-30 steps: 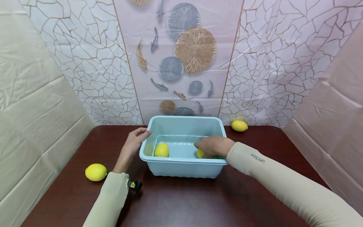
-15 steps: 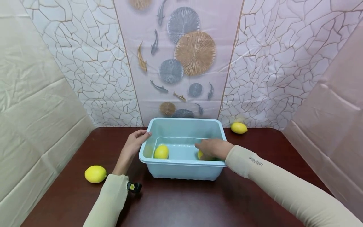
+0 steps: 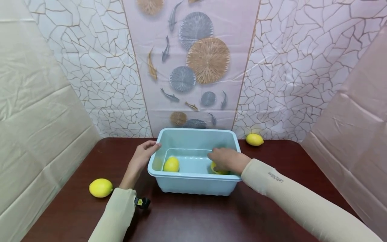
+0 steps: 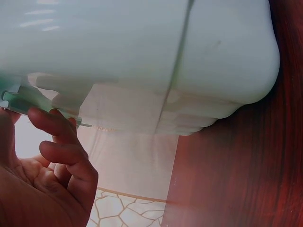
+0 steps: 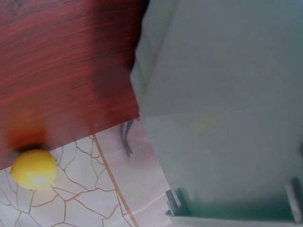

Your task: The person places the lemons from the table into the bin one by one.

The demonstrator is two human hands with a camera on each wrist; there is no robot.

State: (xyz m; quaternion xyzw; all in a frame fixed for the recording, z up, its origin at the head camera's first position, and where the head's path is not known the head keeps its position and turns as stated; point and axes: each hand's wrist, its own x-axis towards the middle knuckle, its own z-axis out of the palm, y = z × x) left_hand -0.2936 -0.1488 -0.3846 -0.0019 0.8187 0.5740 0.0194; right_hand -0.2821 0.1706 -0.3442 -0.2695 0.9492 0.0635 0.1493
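I see left hand [image 3: 142,156] pinching left rim [image 3: 152,162] of bin [image 3: 193,185], right hand [image 3: 226,158] over near-right lemon [image 3: 218,171] inside (grip hidden, can't tell).

The glossy red-brown surface [image 3: 193,220] has rounded back corners. A light blue tub [image 3: 195,185] stands on it near the middle of the back edge. One lemon [image 3: 101,188] lies toward the left edge, another lemon [image 3: 254,139] at the back edge, near the tub
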